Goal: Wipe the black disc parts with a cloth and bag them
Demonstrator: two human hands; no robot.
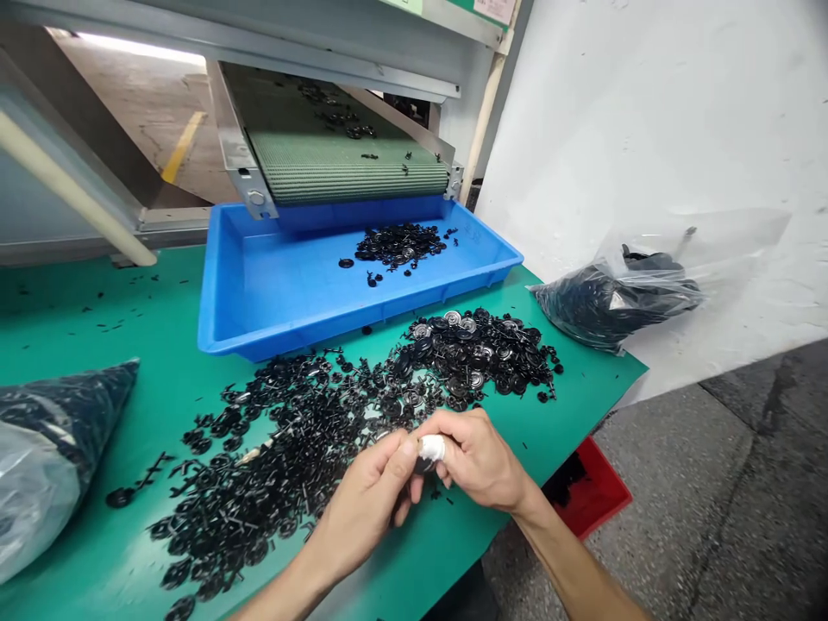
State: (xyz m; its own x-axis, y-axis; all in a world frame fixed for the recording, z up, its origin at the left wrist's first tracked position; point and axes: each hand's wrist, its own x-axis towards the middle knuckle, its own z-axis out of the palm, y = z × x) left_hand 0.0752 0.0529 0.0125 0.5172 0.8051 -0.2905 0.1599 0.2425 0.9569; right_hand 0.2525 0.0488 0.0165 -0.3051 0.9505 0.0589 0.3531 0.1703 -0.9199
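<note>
Both hands meet at the near edge of a broad heap of small black plastic parts (310, 440) on the green table. My left hand (375, 483) is closed, its thumb and fingers pinching a dark round black part (423, 464) that is mostly covered by the fingers. My right hand (479, 457) is closed on the same part from the other side. White tape (432, 447) wraps the right thumb. Behind the hands lies a pile of black discs (479, 349), some with shiny ringed faces.
A blue tray (226, 332) holding black parts stands under the end of a green conveyor belt (349, 164). Filled plastic bags lie at left (58, 440) and right (614, 297). A red bin (605, 492) sits on the floor beyond the green table's (582, 379) right edge.
</note>
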